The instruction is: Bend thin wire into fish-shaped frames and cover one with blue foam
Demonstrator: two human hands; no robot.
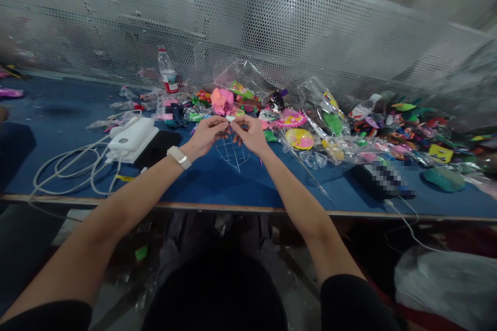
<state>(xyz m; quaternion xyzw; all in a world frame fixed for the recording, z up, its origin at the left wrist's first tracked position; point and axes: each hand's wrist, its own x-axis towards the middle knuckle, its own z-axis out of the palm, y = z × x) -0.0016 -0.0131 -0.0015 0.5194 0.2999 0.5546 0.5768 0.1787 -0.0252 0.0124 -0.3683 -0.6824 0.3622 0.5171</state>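
Both my hands are raised over the blue table (217, 181) and meet at their fingertips. My left hand (207, 134), with a white band on the wrist, pinches the top edge of a clear plastic bag printed with a white grid (233, 152). My right hand (251, 133) pinches the same edge from the other side. The bag hangs down between my hands to a point just above the table. Whether anything is inside it I cannot tell.
A heap of colourful toys in clear bags (310, 124) runs along the back right. A pink toy (222, 99) lies just behind my hands. A plastic bottle (167, 71), a white device with cables (130, 137) and a perforated metal wall (248, 26) are also there.
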